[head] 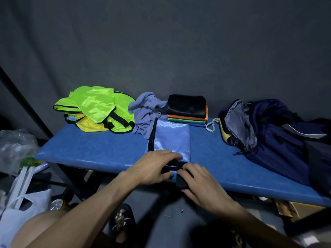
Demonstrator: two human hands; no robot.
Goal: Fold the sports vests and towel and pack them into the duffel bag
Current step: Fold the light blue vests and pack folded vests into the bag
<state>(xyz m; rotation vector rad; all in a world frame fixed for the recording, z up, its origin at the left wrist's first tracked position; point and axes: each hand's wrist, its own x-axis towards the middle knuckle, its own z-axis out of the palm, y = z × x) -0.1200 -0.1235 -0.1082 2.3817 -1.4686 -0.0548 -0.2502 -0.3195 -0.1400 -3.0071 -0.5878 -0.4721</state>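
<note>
Resting nearest the viewer, below the blue padded bench (93, 151): a black slide sandal (122, 221) on the floor, printed with reversed lettering too small to read with certainty.

At the bench's near edge: left hand (154, 167), fingers laid flat over the near end of the light-blue vest (170, 138), thumb tucked beneath the black trim. Right hand (200, 181), just right of the left, fingers curled around a black strap end of the same vest hanging over the bench edge.

Light-blue vest: shiny fabric, folded into a narrow rectangle, black piping along its left edge, lying lengthwise at mid-bench.

Beyond the vest, toward the bench's back edge: a crumpled lavender-blue towel (146, 111), unfolded, touching the vest's far left corner. Right of the towel, a stack of folded vests (188, 111): black on top, then orange, green, blue at the bottom.

Far left end of the bench: a loose heap of neon-green and yellow vests (96, 108), black-edged, unfolded.

Right end of the bench: a navy duffel bag (268, 138), unzipped, grey lining showing, with a pale cord loop (211, 125) lying beside its mouth.

Left of the bench, on the floor: white plastic bags (21, 199).
</note>
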